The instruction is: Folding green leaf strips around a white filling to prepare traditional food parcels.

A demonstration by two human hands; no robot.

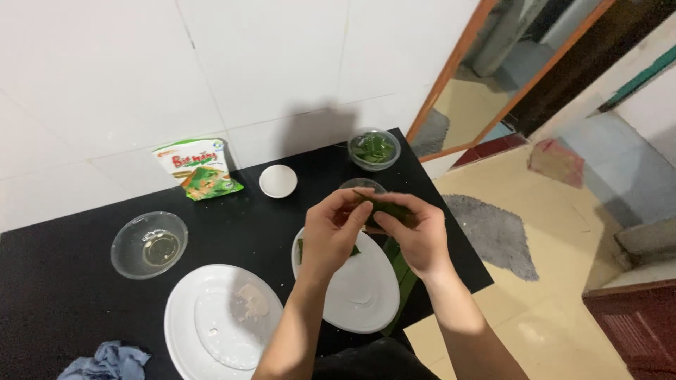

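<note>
Both my hands meet above a black table (63, 295). My left hand (332, 236) and my right hand (415, 236) pinch a folded green leaf (387, 209) between their fingers, held over a white oval plate (362, 295). Another piece of green leaf (354, 250) lies on that plate, partly hidden under my left hand. A strip of green leaf (403, 278) lies along the plate's right edge. A small glass bowl (361, 185) sits just behind my fingers, mostly hidden.
A large white round plate (211, 331) holds a pale lump (251, 302). Also on the table: a glass bowl with yellowish liquid (149, 244), a small white dish (277, 181), a clear bowl of green leaves (374, 148), a green-white packet (198, 167), a blue cloth (105, 362).
</note>
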